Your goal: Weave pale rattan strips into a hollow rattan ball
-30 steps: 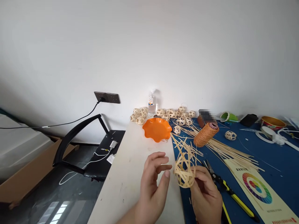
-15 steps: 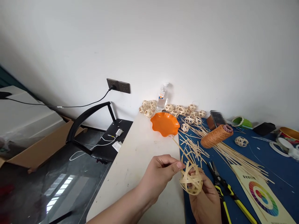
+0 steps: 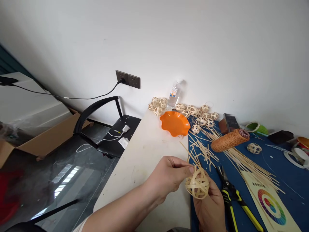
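An openwork ball woven from pale bamboo strips (image 3: 197, 184) is held above the table's front part. My right hand (image 3: 211, 204) grips it from below and behind, partly hidden by the weave. On the ball's upper left, the thumb and fingers of my left hand (image 3: 172, 174) pinch a strip at its edge. Loose strip ends stick up past the fingertips. Beside my right hand lie pruning shears with black and yellow handles (image 3: 233, 196), their blades pointing away.
Behind the hands are an orange wavy-rimmed dish (image 3: 175, 124), a water bottle (image 3: 174, 95) and several finished woven balls (image 3: 158, 104). Bamboo strips (image 3: 246, 166), an orange twine spool (image 3: 229, 140) and a colour-wheel card (image 3: 271, 203) lie right. A black chair (image 3: 116, 135) stands left.
The ball has turned slightly in my hands, and my left fingers have shifted a little right along its upper edge. The whole view has swung slightly, so background things sit higher and further right.
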`<state>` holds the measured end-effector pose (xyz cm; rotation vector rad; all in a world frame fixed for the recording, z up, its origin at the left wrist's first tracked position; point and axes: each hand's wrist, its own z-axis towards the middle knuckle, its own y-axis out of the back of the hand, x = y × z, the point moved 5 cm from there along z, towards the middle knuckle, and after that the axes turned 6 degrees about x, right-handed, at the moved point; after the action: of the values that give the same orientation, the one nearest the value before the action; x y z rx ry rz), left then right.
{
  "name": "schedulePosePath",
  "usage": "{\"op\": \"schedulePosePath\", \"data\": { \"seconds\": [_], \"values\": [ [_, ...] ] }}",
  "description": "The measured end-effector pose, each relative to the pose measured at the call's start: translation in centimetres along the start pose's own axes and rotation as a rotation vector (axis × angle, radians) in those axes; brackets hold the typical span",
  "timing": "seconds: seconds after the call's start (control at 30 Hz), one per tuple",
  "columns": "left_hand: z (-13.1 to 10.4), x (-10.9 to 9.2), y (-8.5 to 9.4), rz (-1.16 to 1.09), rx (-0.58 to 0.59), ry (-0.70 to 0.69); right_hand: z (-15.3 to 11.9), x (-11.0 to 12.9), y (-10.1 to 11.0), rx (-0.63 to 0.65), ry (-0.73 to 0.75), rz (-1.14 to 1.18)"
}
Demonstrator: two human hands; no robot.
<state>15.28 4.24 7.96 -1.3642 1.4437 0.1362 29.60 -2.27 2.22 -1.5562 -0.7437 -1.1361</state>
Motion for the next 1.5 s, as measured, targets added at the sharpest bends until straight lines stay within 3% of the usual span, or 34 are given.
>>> {"op": "schedulePosePath", "data": {
  "seconds": [0.4, 0.73, 1.17, 1.33, 1.5],
  "values": [
    [0.1, -0.3, 0.1, -0.057, -0.063, -0.008, -0.2, -0.5, -0.1, 0.002, -0.040, -0.023],
    [0.0, -0.6, 0.2, -0.014, -0.085, -0.056, -0.4, -2.0, 0.1, -0.071, -0.170, 0.078],
    [-1.3, -1.3, -1.7, 0.024, 0.206, -0.224, 0.1, 0.3, 0.4, 0.031, 0.045, -0.052],
    [-1.9, -1.5, -2.0, 0.055, 0.194, -0.237, 0.2, 0.9, 0.6, 0.024, 0.103, -0.120],
    [-2.2, -1.6, -2.2, 0.131, 0.208, -0.279, 0.5, 1.0, 0.1, 0.010, 0.067, -0.043]
  ]
}}
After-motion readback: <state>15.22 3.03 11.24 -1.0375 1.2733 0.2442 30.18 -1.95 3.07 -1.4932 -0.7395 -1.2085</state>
